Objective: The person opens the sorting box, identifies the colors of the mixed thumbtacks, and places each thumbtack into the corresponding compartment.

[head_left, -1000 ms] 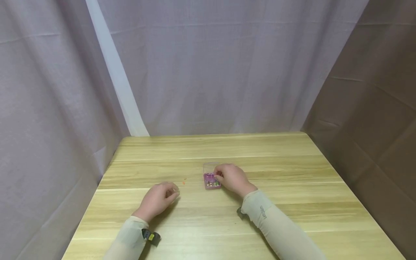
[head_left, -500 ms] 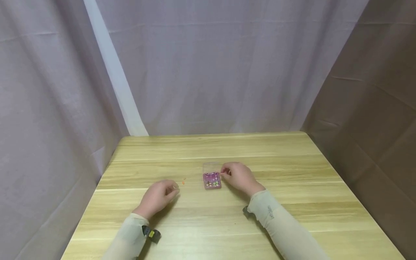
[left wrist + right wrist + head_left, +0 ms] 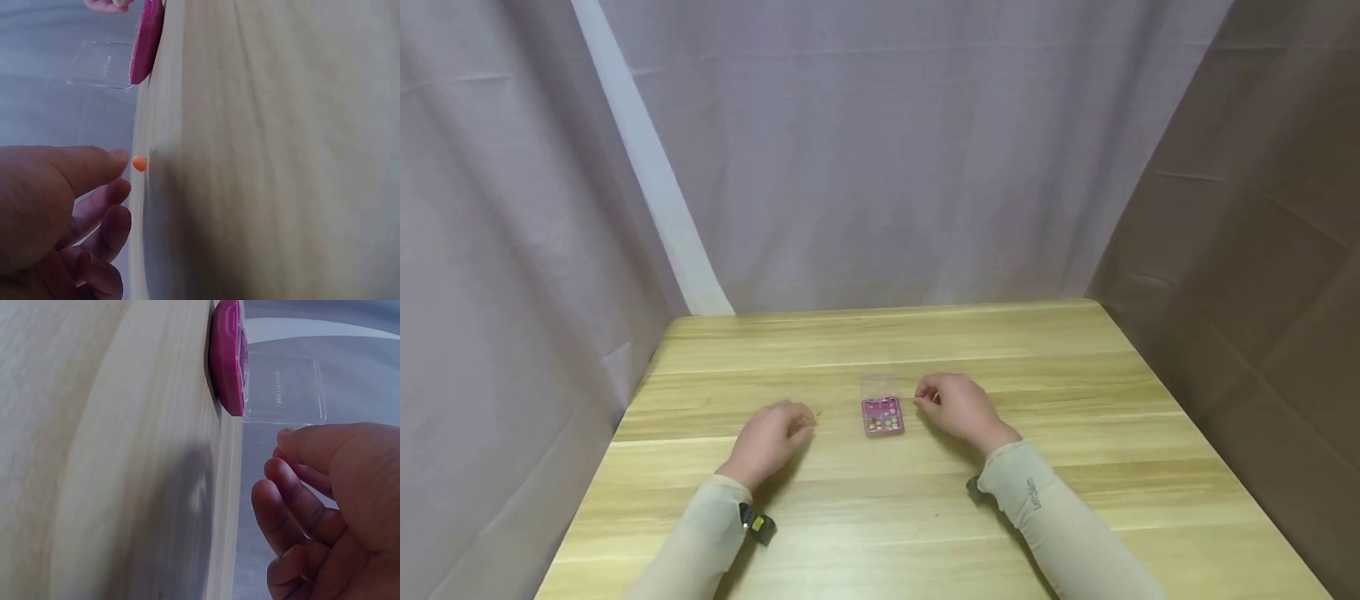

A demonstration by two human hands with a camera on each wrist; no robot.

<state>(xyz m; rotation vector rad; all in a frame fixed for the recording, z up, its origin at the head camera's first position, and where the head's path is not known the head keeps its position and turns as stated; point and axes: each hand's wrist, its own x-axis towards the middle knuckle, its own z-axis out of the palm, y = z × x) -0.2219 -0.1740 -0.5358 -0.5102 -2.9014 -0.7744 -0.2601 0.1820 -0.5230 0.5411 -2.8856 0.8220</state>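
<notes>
A pink pill box (image 3: 883, 423) lies on the table with its clear lid (image 3: 879, 385) raised at the back. Small green, pale and brown pieces sit in its front compartments. My left hand (image 3: 769, 442) is to the left of the box, its fingertips by small orange pieces (image 3: 817, 421). In the left wrist view, one orange piece (image 3: 139, 164) lies just beyond my thumb tip, with the fingers loosely bent. Just right of the box hovers my right hand (image 3: 961, 410), fingers loosely curled. Nothing shows in its fingers in the right wrist view, though the thumb partly hides the index finger.
The wooden table (image 3: 850, 517) reaches back to grey curtains (image 3: 880, 167), with a darker curtain (image 3: 1240, 250) on the right. A tiny dark speck lies on the table in front of the box.
My right hand has drawn back from over the pill box to its right side, uncovering the compartments. My left hand has come closer to the orange pieces. The head view has shifted slightly.
</notes>
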